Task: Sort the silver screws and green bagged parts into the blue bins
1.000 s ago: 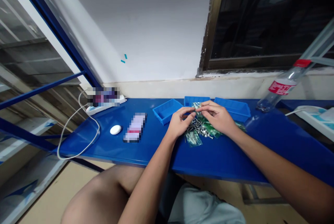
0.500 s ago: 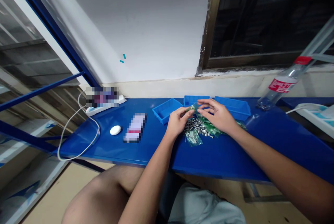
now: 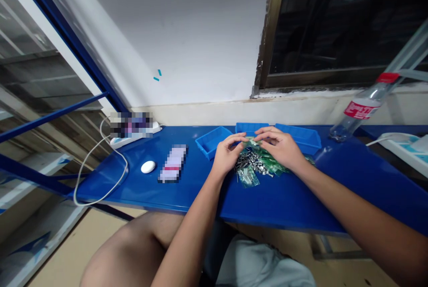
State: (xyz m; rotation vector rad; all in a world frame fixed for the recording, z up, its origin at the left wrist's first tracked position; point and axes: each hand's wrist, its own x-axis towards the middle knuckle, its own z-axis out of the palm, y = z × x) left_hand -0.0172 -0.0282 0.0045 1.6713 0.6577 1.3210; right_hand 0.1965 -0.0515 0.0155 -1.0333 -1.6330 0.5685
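Observation:
A small clear-green plastic bag (image 3: 253,141) is stretched between my two hands, above a pile of metal parts. My left hand (image 3: 228,153) pinches the bag's left side between thumb and fingers. On the other side, my right hand (image 3: 281,146) is closed on its right edge. Beneath them lie loose screw-like metal pieces (image 3: 257,163), with more green plastic bags (image 3: 276,167) under my right hand. A filled bag of metal pieces (image 3: 248,177) rests at the near side of the pile. What the held bag contains is too small to make out.
Behind my hands stand a left blue bin (image 3: 214,142), a middle blue bin (image 3: 250,128) and a right blue bin (image 3: 301,139). A plastic bottle (image 3: 359,108) stands at right. Left on the blue table (image 3: 133,191) are a white oval object (image 3: 148,167), a blurred-out phone-like item (image 3: 173,163) and a power strip (image 3: 137,134).
Half a second ago my right hand was slightly apart from the bag, which was in my left hand. Now both hands hold it, and it has come down a little from its earlier raised position.

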